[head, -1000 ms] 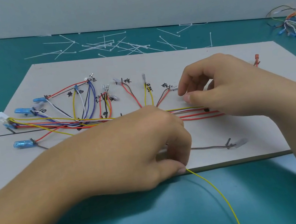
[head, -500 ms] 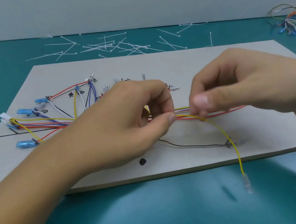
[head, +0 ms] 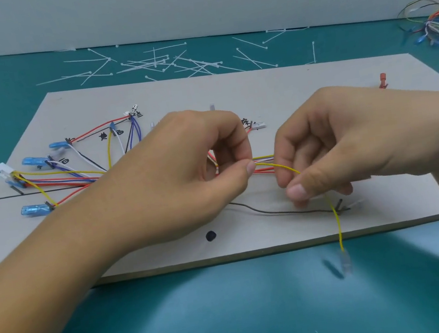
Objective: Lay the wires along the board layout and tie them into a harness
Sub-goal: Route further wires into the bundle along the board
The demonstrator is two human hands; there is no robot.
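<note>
At the left end of the board (head: 229,90) the laying looks largely done. A white connector (head: 3,170) sits by the drawn line. Red, blue, white, black and yellow wires fan out from the middle of the board to blue terminals (head: 35,209) beside the handwritten labels. I see no tie on any of these branches, so I judge that the tying has yet to begin. The cable ties (head: 168,62) lie scattered loose on the teal counter (head: 235,320) behind the board.

The left hand (head: 185,171) is closed, its other fingers curled in. Its thumb and forefinger pinch the yellow wire (head: 284,167) where it leaves the trunk of wires (head: 265,163) along the line. From there the yellow wire arcs across the gap to the right hand (head: 337,143), which pinches it between the thumb and the curled fingers.

Below that grip the wire drops past the board's near edge. Its clear terminal (head: 346,263) hangs blurred over the counter, so this wire is not yet laid in place. A dark wire (head: 262,211) lies slack on the board beneath both hands, near a black dot (head: 210,235).

Farther right a red terminal (head: 382,79) stands alone on the board. At the far right edge a tangle of spare wires (head: 436,25) lies on the counter, which suggests that more routing may remain.
</note>
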